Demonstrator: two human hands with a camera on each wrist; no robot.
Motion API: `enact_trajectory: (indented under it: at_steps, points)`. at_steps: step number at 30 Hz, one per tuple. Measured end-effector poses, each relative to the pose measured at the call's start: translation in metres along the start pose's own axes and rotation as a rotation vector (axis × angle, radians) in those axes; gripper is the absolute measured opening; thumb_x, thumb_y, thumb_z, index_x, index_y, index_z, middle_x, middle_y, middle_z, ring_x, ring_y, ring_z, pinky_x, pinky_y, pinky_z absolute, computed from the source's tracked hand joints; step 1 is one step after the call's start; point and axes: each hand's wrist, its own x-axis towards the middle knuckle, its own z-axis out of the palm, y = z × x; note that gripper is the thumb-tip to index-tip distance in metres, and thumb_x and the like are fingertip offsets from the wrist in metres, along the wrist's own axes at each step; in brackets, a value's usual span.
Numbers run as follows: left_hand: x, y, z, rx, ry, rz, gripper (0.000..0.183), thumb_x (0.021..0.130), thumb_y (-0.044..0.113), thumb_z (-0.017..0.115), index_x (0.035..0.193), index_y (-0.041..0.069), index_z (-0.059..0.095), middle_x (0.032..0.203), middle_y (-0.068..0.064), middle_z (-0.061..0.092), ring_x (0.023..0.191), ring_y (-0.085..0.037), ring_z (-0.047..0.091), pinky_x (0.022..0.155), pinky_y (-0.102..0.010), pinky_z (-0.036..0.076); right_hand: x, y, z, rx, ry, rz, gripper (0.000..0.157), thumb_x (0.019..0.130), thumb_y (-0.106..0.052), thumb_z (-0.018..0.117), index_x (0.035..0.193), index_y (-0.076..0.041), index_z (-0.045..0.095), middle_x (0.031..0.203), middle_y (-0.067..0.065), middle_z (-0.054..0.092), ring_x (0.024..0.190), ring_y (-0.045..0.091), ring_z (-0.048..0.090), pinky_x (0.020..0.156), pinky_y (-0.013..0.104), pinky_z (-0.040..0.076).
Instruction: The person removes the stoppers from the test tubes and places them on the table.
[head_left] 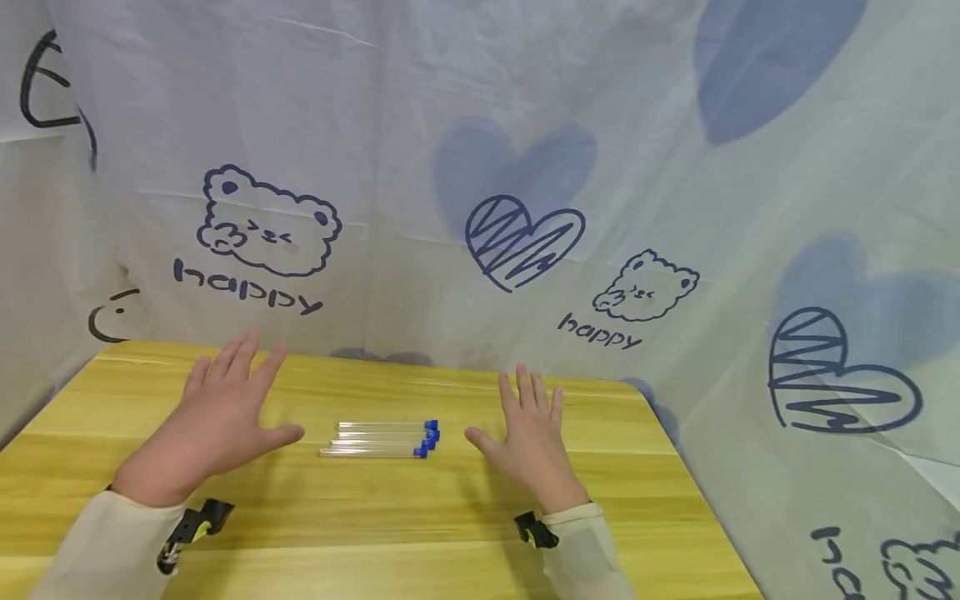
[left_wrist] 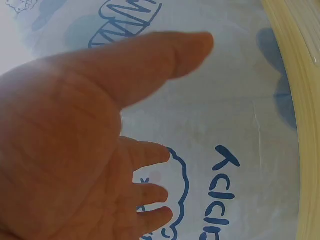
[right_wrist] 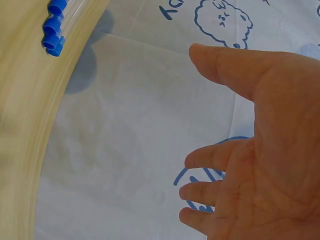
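Several clear capped tubes (head_left: 371, 453) lie side by side near the middle of the wooden table (head_left: 360, 525), their blue caps (right_wrist: 52, 40) toward the right. My left hand (head_left: 213, 421) hovers to the left of them, fingers spread and thumb pointing toward the tubes. On the other side, my right hand (head_left: 534, 442) is held up just beyond the capped ends, its fingers straight and thumb out. Both palms hold nothing, as the wrist views show. In the left wrist view, part of the tubes (left_wrist: 306, 22) peeks in at the top right corner.
A pale cloth (head_left: 405, 275) printed with hearts, bear faces and "happy" hangs behind the table and along its sides. Small black devices with straps sit at the left wrist (head_left: 193, 529) and right wrist (head_left: 536, 530).
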Motion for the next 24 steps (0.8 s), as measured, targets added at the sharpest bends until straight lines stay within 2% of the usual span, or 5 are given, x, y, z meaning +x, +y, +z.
enact_trajectory:
  at_steps: [4, 9, 16, 20, 24]
  points:
    - [0.004, 0.005, 0.001, 0.039, 0.021, 0.032, 0.094, 0.085, 0.043, 0.082, 0.153, -0.006, 0.039, 0.157, -0.038, 0.028, 0.145, -0.060, 0.017, 0.115, -0.075, 0.008, -0.001, 0.000, -0.002, 0.004, 0.004, 0.004, 0.094, 0.094, -0.058, 0.068, 0.163, -0.007, 0.029, 0.171, 0.019, 0.012, 0.158, 0.040, 0.007, 0.124, 0.064, -0.002]
    - [0.009, 0.014, 0.007, 0.074, 0.047, 0.114, 0.057, 0.086, 0.031, 0.084, 0.129, -0.001, 0.067, 0.128, -0.025, 0.063, 0.129, -0.052, 0.047, 0.110, -0.069, 0.031, 0.000, 0.000, -0.005, 0.000, -0.014, -0.006, 0.095, 0.095, -0.059, 0.066, 0.164, -0.007, 0.026, 0.171, 0.020, 0.011, 0.158, 0.041, 0.008, 0.124, 0.063, -0.002]
    - [0.016, 0.013, 0.032, 0.031, -0.059, 0.167, 0.031, 0.086, 0.021, 0.084, 0.110, 0.004, 0.074, 0.107, -0.012, 0.072, 0.100, -0.035, 0.068, 0.088, -0.054, 0.055, 0.000, 0.000, -0.007, 0.027, -0.108, 0.001, 0.097, 0.094, -0.060, 0.068, 0.163, -0.006, 0.027, 0.170, 0.019, 0.016, 0.157, 0.041, 0.013, 0.125, 0.063, 0.006]
    - [0.021, 0.006, 0.050, 0.027, -0.081, 0.210, 0.022, 0.085, 0.014, 0.083, 0.103, 0.005, 0.073, 0.094, -0.005, 0.071, 0.084, -0.022, 0.066, 0.077, -0.044, 0.057, -0.003, 0.000, -0.007, 0.026, -0.170, 0.016, 0.096, 0.094, -0.059, 0.068, 0.162, -0.003, 0.028, 0.170, 0.020, 0.018, 0.157, 0.040, 0.016, 0.125, 0.061, 0.012]
    - [0.022, -0.001, 0.067, 0.006, -0.082, 0.207, 0.013, 0.087, 0.011, 0.080, 0.097, 0.008, 0.074, 0.090, -0.001, 0.071, 0.080, -0.018, 0.065, 0.075, -0.043, 0.057, -0.005, -0.001, -0.008, 0.030, -0.167, 0.011, 0.095, 0.094, -0.058, 0.068, 0.162, -0.002, 0.029, 0.170, 0.020, 0.018, 0.157, 0.040, 0.017, 0.126, 0.058, 0.013]
